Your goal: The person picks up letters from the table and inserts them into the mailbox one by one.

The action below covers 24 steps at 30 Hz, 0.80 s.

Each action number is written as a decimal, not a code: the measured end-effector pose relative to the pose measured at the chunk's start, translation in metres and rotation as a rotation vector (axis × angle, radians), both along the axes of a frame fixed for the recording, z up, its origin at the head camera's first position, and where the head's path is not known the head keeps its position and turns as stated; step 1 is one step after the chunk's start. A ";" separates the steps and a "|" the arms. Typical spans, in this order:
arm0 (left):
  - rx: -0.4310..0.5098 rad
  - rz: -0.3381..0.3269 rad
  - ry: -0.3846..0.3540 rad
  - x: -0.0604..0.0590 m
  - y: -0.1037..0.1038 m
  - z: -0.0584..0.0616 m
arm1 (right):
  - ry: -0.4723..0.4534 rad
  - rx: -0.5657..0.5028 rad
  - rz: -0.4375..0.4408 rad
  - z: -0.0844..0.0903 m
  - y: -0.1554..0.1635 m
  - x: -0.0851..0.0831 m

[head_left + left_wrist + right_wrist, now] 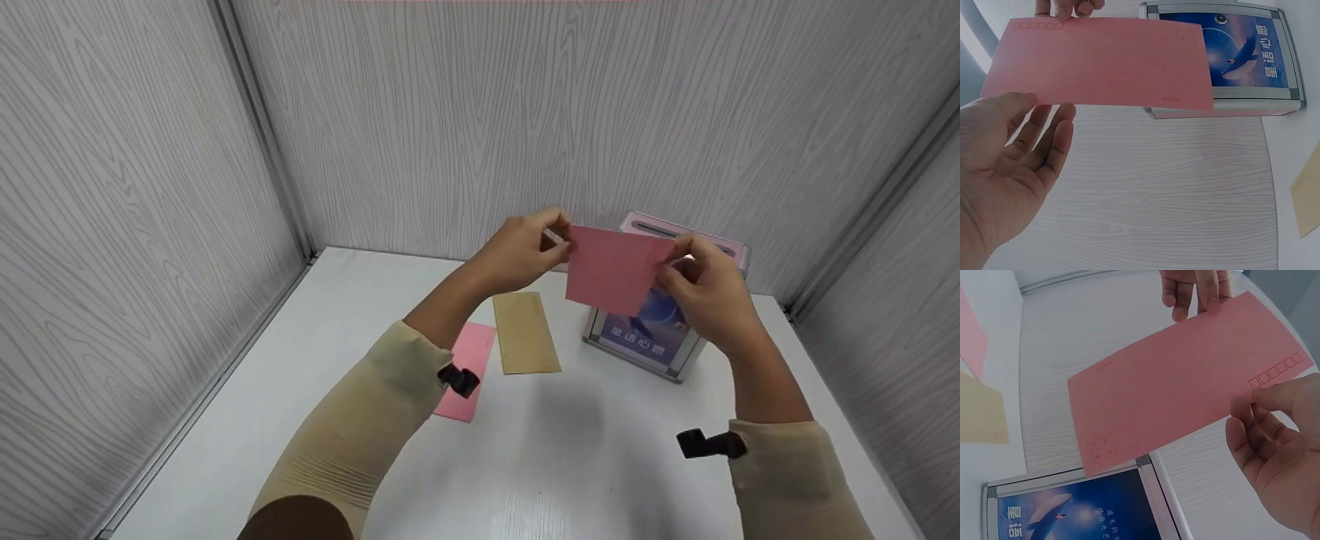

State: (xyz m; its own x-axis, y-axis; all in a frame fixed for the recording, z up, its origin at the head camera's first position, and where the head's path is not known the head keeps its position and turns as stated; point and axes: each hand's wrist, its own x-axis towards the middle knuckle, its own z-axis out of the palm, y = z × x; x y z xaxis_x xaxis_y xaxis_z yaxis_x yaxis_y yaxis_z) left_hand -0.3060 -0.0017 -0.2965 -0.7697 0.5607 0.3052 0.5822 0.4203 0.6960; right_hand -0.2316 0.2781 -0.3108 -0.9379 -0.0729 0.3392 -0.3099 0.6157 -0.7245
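Grip first: left hand (pixel 517 251) pinches one short end of the pink envelope (pixel 615 270) between thumb and fingertips, right hand (pixel 709 289) pinches the opposite end. Both are light fingertip pinches, not a full grasp. Envelope is held flat-ish and stretched between the two hands, up in the air, in front of and slightly above the collection box (pixel 652 330). It touches neither the box nor the table (pixel 555 457).

Box sits on the table towards the back right, with a pink top with a slot (pixel 679 229) and a blue whale picture on its front panel.

On the table, left of the box: tan envelope (pixel 525 332), and just beside it a second pink envelope (pixel 469 367), partly hidden under the left forearm. Grey wood-grain walls on three sides.

Risks as I see them: pinches are at the very edges, so easing either one could let the envelope swing or drop. Pulling the hands apart unevenly could crease or buckle it. If it's tilted against the slot it would likely catch on the rim.
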 end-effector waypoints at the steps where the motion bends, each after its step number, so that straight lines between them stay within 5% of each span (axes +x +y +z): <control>1: 0.003 0.005 0.013 0.000 0.003 0.002 | 0.013 0.002 -0.011 0.002 0.002 0.000; 11: 0.126 0.032 0.155 0.003 0.027 0.019 | 0.197 -0.070 -0.076 0.017 0.017 -0.003; 16: 0.184 0.025 0.259 -0.001 0.039 0.016 | 0.240 -0.130 -0.096 0.020 0.024 -0.003; 24: 0.217 0.027 0.274 -0.011 0.058 0.006 | 0.307 -0.117 -0.151 0.016 0.032 -0.005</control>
State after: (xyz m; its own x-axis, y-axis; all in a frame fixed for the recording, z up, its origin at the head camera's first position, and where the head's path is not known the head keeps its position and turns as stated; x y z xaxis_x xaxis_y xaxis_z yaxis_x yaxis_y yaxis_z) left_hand -0.3174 0.0567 -0.2904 -0.6565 0.4402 0.6126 0.7503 0.2975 0.5903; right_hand -0.2363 0.3099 -0.2952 -0.7885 0.1145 0.6044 -0.4360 0.5891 -0.6803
